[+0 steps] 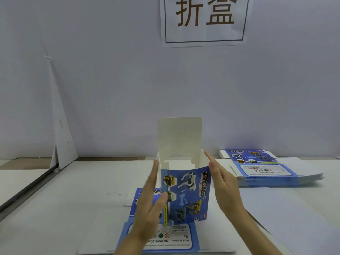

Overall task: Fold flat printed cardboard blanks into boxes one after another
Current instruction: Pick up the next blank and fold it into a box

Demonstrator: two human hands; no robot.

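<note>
Now | box (185, 192) upright over a flat blank (184, 240), counter (73, 199) front-centre | left grip (149, 205), right grip (222, 188): fingers straight, wide, pressing opposite side walls | advice: press evenly, square the corners, then fold the raised lid flap (179, 135).

The light is soft, even, bluish-white and fairly bright. The left hand (149, 205) is smeared by motion blur, its fingers ghosted at the edges. Right of the fingers of the right hand (224, 184), the stack of blanks (266, 170) casts a faint shadow.

sign (205, 21) "折盒", box (185, 196) "DOG", blank (182, 239) "5599-20A"
</note>
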